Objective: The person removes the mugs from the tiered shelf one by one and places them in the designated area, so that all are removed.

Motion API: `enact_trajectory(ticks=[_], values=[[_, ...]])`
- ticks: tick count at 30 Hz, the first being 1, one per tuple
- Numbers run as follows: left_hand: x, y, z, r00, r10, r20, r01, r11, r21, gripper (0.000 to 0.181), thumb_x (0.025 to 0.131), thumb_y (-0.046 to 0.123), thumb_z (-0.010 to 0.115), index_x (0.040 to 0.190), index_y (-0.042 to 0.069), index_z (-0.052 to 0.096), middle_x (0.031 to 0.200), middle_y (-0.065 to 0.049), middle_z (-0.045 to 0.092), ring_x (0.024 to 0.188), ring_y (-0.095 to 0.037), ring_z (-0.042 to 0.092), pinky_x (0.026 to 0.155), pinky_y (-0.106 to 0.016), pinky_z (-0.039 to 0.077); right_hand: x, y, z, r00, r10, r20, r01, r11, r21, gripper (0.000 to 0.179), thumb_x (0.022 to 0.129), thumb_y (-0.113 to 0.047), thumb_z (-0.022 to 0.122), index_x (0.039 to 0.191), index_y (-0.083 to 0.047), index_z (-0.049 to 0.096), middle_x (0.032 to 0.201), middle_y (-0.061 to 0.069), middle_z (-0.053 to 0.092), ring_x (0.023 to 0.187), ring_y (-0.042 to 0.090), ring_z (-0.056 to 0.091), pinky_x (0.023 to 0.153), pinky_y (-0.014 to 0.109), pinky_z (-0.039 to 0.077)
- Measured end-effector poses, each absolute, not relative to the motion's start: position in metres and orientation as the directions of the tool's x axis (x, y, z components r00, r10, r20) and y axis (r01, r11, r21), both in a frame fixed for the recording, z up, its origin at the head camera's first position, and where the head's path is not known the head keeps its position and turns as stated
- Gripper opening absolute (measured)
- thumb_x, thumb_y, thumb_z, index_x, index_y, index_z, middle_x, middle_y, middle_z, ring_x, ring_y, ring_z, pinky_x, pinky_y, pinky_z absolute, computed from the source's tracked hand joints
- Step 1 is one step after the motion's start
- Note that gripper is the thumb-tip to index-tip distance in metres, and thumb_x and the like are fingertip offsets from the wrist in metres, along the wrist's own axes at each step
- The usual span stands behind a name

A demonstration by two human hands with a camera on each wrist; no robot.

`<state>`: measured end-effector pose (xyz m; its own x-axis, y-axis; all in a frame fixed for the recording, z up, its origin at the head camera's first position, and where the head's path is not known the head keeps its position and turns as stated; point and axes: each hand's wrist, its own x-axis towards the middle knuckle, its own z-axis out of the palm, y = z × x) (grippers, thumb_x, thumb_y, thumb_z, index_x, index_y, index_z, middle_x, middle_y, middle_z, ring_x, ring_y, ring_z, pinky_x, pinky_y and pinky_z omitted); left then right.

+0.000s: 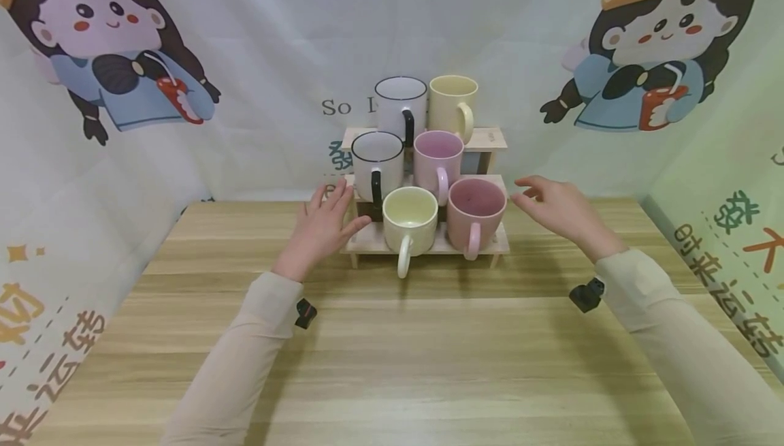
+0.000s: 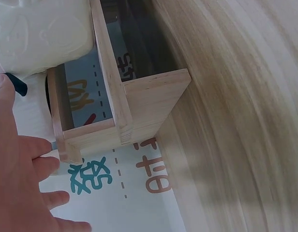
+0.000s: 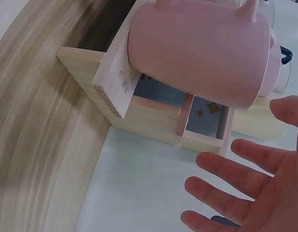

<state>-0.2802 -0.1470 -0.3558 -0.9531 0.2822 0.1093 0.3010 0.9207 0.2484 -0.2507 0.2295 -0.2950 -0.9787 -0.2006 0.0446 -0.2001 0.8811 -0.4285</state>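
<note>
A stepped wooden stand (image 1: 497, 245) holds several mugs at the back of the table. On its lowest step are a cream mug (image 1: 395, 231) and a dark pink mug (image 1: 459, 225), handles forward. The middle step carries a black-rimmed white mug (image 1: 366, 175) and a lilac mug (image 1: 431, 168). Another black-rimmed mug (image 1: 392, 109) and a yellow mug (image 1: 444, 112) sit on top. My left hand (image 1: 320, 227), fingers spread, is at the stand's left side, thumb pointing toward the cream mug. Beside the dark pink mug, my right hand (image 1: 562, 213) has loosely bent fingers and holds nothing.
A wood-grain table (image 1: 429, 364) extends in front of the stand. Printed cloth (image 1: 275, 58) with cartoon figures and lettering hangs right behind the stand and along both sides. Small black devices (image 1: 586, 295) are worn at both wrists.
</note>
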Motion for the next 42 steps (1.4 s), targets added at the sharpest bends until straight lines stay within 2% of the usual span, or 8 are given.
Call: enact_trajectory(ticks=[10, 21, 32, 42], values=[[-0.281, -0.147, -0.36, -0.96, 0.277, 0.049, 0.28, 0.925, 0.256, 0.077, 0.096, 0.06, 0.036, 0.154, 0.013, 0.015, 0.161, -0.007, 0.009, 0.147, -0.037, -0.005, 0.109, -0.07, 0.01, -0.257, 0.223, -0.289, -0.973, -0.226, 0.043, -0.224, 0.886, -0.406, 0.053, 0.099, -0.04, 0.043, 0.132, 0.0, 0.052, 0.125, 0.026, 0.059, 0.112, 0.042, 0.057, 0.09, 0.056, 0.048], [-0.277, -0.148, -0.363, -0.959, 0.282, 0.038, 0.282, 0.924, 0.26, 0.077, 0.095, 0.058, 0.04, 0.154, 0.015, 0.016, 0.162, -0.005, 0.009, 0.145, -0.041, -0.009, 0.107, -0.072, -0.002, -0.267, 0.216, -0.279, -0.968, -0.25, 0.033, -0.243, 0.889, -0.388, 0.052, 0.098, -0.038, 0.046, 0.135, -0.001, 0.05, 0.121, 0.027, 0.061, 0.109, 0.041, 0.058, 0.087, 0.056, 0.048], [-0.279, -0.148, -0.359, -0.953, 0.292, 0.075, 0.302, 0.928, 0.218, 0.076, 0.095, 0.058, 0.04, 0.153, 0.014, 0.02, 0.161, -0.007, 0.014, 0.146, -0.041, 0.0, 0.114, -0.063, -0.001, -0.29, 0.207, -0.255, -0.968, -0.249, 0.006, -0.232, 0.891, -0.389, 0.057, 0.097, -0.046, 0.044, 0.134, -0.004, 0.051, 0.128, 0.026, 0.056, 0.115, 0.04, 0.054, 0.092, 0.057, 0.046], [-0.282, -0.147, -0.356, -0.949, 0.304, 0.085, 0.314, 0.934, 0.167, 0.075, 0.095, 0.059, 0.039, 0.152, 0.013, 0.023, 0.16, -0.008, 0.016, 0.143, -0.044, 0.013, 0.116, -0.06, 0.009, -0.305, 0.204, -0.242, -0.969, -0.245, 0.017, -0.232, 0.889, -0.394, 0.056, 0.096, -0.045, 0.043, 0.132, -0.003, 0.05, 0.128, 0.025, 0.056, 0.114, 0.039, 0.053, 0.091, 0.055, 0.046]])
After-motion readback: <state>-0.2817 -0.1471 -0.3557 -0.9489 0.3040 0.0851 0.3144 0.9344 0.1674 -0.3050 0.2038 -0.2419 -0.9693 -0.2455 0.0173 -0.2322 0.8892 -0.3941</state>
